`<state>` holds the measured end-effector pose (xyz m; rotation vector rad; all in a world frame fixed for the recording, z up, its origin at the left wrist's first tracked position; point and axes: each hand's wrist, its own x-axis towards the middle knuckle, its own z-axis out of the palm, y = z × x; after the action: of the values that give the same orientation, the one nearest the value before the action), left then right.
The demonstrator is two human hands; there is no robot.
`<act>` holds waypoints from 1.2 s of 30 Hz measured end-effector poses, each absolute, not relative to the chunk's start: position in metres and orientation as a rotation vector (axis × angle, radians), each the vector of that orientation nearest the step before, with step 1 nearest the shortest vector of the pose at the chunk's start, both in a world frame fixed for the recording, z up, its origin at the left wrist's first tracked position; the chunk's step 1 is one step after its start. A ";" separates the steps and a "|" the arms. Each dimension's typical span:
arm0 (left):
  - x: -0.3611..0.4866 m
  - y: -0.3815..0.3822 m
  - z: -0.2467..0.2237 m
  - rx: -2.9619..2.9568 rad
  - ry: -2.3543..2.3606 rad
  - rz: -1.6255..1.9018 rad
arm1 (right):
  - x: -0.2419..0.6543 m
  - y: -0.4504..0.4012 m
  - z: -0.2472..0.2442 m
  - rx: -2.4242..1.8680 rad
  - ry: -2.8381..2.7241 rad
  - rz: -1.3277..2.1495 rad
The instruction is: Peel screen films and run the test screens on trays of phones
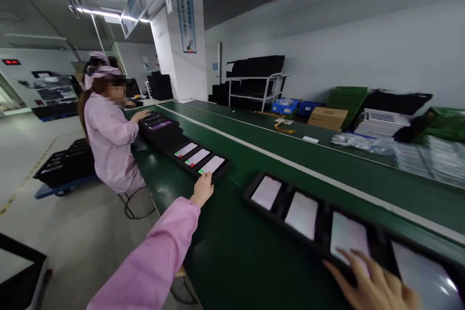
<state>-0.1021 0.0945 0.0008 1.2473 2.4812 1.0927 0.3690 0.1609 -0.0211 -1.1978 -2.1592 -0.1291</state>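
My left hand point(203, 189) reaches forward to a black tray point(225, 164) holding phones with white screens and small green and red marks. Its fingers are bent together over the tray's near rim, by the lower end of the closest phone point(212, 164). My right hand point(378, 281), somewhat blurred, is at a second black tray point(283, 203) at the right. Its fingers are apart, with the tips over the lower part of a lit phone point(348, 232). More phones with pale lit screens lie in this tray, including a phone point(302, 214) left of that hand.
A co-worker in pink point(112, 140) sits at the left, a hand on dark trays point(160, 123). The green bench point(225, 252) has a white line along it. Beyond stand a cardboard box point(327, 117), blue bins point(285, 105) and clear plastic trays point(414, 157). A loaded trolley point(65, 186) stands on the floor.
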 end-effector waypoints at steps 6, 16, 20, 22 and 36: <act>-0.096 0.081 0.022 1.279 2.377 0.956 | 0.337 0.161 -0.008 -1.321 -2.085 0.148; 0.113 0.003 -0.043 1.533 1.662 0.855 | 0.375 0.070 -0.029 -1.282 -2.034 0.727; 0.250 -0.020 -0.060 1.648 1.271 0.733 | 0.414 0.052 -0.031 -1.518 -1.877 0.616; 0.286 -0.035 -0.054 1.717 1.043 0.645 | 0.444 0.039 -0.031 -1.651 -1.806 0.520; 0.036 0.056 -0.033 2.021 1.967 0.602 | 0.514 0.004 -0.023 -2.003 -1.618 0.205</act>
<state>0.0359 0.0562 -0.0332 2.0215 1.9672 0.6022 0.5136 0.0035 -0.0230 -2.0027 -1.6184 0.2047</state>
